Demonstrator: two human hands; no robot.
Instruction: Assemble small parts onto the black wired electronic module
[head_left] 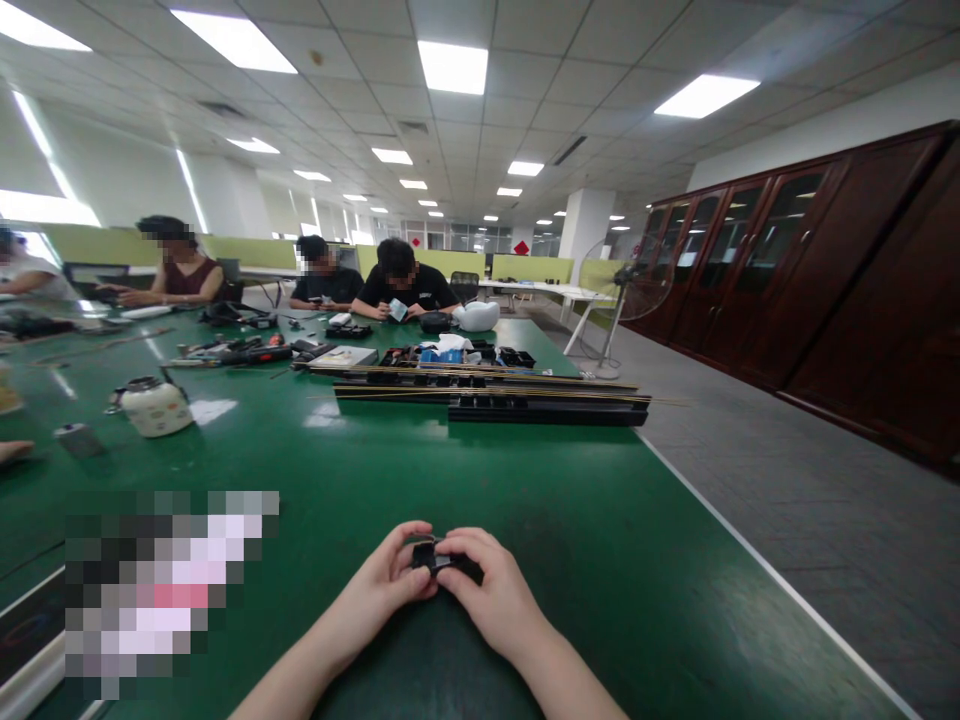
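Low in the head view, a small black part (426, 556) is held between both hands above the green table (480, 480). My left hand (397, 572) grips its left side with thumb and fingers. On the right side, my right hand (476, 575) is closed on the same part, thumb below and fingers above. Its finer shape is partly hidden by the fingers.
Long black rails (547, 408) with thin yellowish rods lie across the table ahead. A patterned jar (156, 408) and a grey block (78, 440) stand at the left. Tools (255, 350) lie farther back, and several people sit beyond. A pixelated area covers the lower left.
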